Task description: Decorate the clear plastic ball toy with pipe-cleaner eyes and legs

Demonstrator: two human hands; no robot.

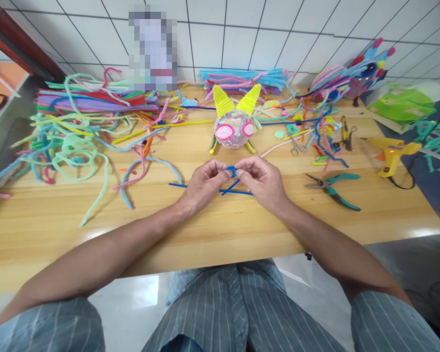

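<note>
Between the fingertips of both hands is a blue pipe cleaner (231, 171), bent into a small coil with a loose tail hanging down. My left hand (208, 182) pinches it from one side, and my right hand (261, 182) pinches it from the other. Under the hands, another straight blue pipe cleaner (178, 185) lies across the table. Just beyond stands a clear ball figure (235, 136) with yellow ears, pink oval eyes and yellow-and-dark feet.
Tangled pipe cleaners (77, 142) cover the table's left side. Green-handled pliers (333, 189) and a yellow glue gun (394, 151) lie to the right. Scissors (297, 145) and small craft pieces are scattered behind. Bundled pipe cleaners (245, 80) rest against the tiled wall.
</note>
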